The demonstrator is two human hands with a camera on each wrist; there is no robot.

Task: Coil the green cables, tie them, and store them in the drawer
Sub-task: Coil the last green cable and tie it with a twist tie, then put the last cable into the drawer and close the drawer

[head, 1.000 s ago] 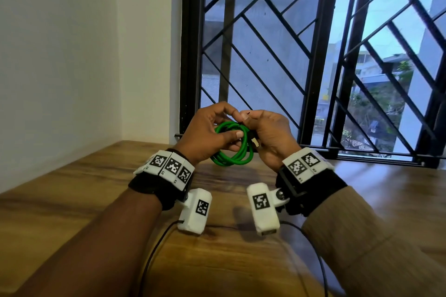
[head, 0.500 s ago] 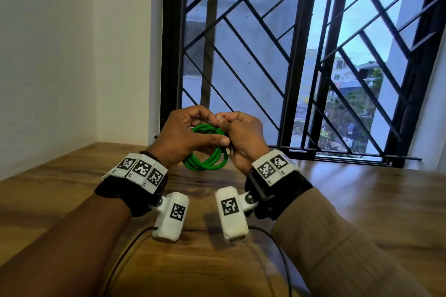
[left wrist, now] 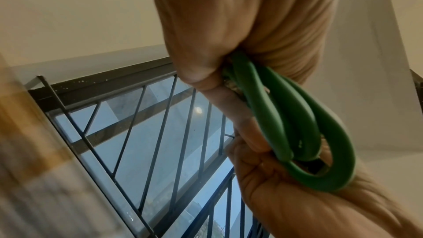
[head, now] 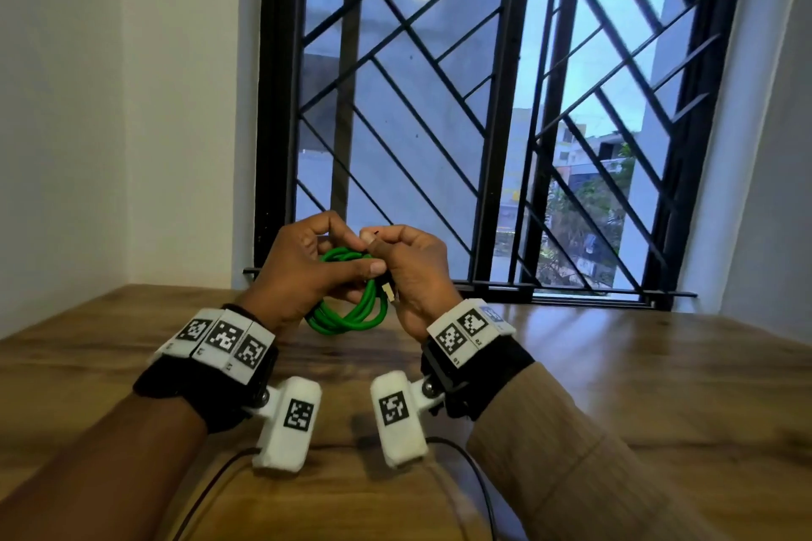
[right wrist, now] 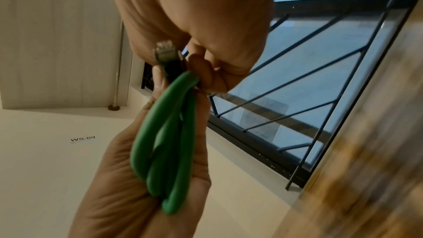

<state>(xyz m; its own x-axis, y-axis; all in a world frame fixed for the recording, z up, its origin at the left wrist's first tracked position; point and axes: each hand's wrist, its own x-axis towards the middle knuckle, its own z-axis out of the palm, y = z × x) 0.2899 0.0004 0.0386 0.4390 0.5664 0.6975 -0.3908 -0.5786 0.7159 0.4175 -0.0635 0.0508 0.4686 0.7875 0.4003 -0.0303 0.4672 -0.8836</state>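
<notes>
Only readable writing is a tiny "WS-09" label [right wrist: 82, 139] on the white wall at 9 o'clock in the right wrist view. The left hand [head: 303, 272] curls round the coiled green rubber-jacketed cable [head: 351, 312], held above the wooden tabletop [head: 615, 365] with its upper loops buried under fingers. At 3 o'clock of it the right hand [head: 413, 277] pinches the cable by its clear plug [right wrist: 165, 52], and what's at its fingertips is hard to make out.
</notes>
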